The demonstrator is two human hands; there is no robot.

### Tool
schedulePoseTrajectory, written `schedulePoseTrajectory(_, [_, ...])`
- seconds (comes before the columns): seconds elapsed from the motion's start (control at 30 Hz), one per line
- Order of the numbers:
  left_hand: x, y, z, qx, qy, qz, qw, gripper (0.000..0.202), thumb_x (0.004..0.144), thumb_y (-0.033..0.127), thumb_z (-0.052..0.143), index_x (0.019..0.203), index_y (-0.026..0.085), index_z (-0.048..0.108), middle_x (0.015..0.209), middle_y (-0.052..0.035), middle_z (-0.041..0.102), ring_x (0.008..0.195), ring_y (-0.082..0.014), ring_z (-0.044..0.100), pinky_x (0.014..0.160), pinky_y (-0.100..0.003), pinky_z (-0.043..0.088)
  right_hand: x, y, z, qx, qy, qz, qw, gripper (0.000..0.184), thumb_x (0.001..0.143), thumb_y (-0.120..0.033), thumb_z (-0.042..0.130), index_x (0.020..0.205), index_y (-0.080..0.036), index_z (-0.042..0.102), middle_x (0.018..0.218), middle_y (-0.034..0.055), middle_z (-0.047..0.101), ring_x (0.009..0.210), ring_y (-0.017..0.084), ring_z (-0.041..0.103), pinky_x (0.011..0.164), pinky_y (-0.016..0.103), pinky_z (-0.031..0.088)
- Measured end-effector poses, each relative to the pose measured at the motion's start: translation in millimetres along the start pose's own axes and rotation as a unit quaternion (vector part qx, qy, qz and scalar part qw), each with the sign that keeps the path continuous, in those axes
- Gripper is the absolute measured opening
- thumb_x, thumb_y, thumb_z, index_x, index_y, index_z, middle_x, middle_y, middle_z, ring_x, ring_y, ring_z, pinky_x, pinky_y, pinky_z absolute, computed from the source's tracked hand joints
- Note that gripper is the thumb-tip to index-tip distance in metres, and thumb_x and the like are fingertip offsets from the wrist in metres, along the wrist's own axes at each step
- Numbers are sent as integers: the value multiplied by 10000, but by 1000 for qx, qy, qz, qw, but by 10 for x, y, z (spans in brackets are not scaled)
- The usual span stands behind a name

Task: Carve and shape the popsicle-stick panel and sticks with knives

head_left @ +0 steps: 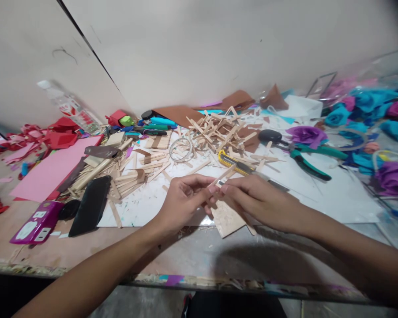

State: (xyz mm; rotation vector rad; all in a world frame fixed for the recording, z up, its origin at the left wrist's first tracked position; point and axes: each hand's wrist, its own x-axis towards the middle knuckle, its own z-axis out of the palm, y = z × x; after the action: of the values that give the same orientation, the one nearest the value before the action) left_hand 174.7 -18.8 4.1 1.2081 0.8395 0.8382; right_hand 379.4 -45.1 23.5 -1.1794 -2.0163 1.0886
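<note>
Craft stick [227, 173] is up off the table [182, 260], held in front of the body, slanting up and away to the right. Looks slim, flat, pale bare wood; its near end is partly hidden by fingers, so full length can't be read.

Left hand [182, 198]: thumb and forefinger pinching the stick, other fingers curled beneath. Right hand [263, 203]: fingertips almost meeting the left's, thumb and forefinger pinching a small pale piece [220, 182] with a dark edge, right beside the stick. Too small to tell what it is.

Just below the hands: flat wooden piece [230, 223], light tan, square-cornered, upper part hidden behind the fingers. It overhangs the near edge of the white sheet [334, 201]. Second loose stick [251, 228] next to it, rounded end showing.

Yellow-black utility knife [234, 162] lies just beyond the right hand, partly covered by it. Behind that, a tangled stick pile [215, 130], same pale wood. Clear tape roll [181, 150] sits left of the pile. Green-handled pliers [308, 165] off to the right, near a purple paper flower [306, 136].
</note>
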Motion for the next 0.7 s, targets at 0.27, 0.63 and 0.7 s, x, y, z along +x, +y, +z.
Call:
schedulePoseTrajectory(0.27, [-29,4,-6,28,-14,13,999,182,880,271,852,996,142,797,664,10,714,484,-68,644,490,-158,564,-33,0,20,-62,21,19,998,411,1087,-307,424,846,-183,732,694,-3,660,621,129,533,639,270,361])
schedulePoseTrajectory(0.63, [-70,-29,16,23,-29,-55,998,239,920,367,813,954,135,767,662,3,668,442,-33,539,434,-129,418,-56,42,71,-158,9,21,987,381,1085,-288,406,864,-171,694,715,24,658,644,150,523,667,319,293])
schedulePoseTrajectory(0.7, [-82,-41,12,27,-29,-64,997,261,923,394,806,968,140,766,662,4,658,445,-34,524,431,-131,400,-50,31,61,-147,6,17,989,379,1085,-277,412,848,-175,689,694,11,642,624,140,499,661,312,293])
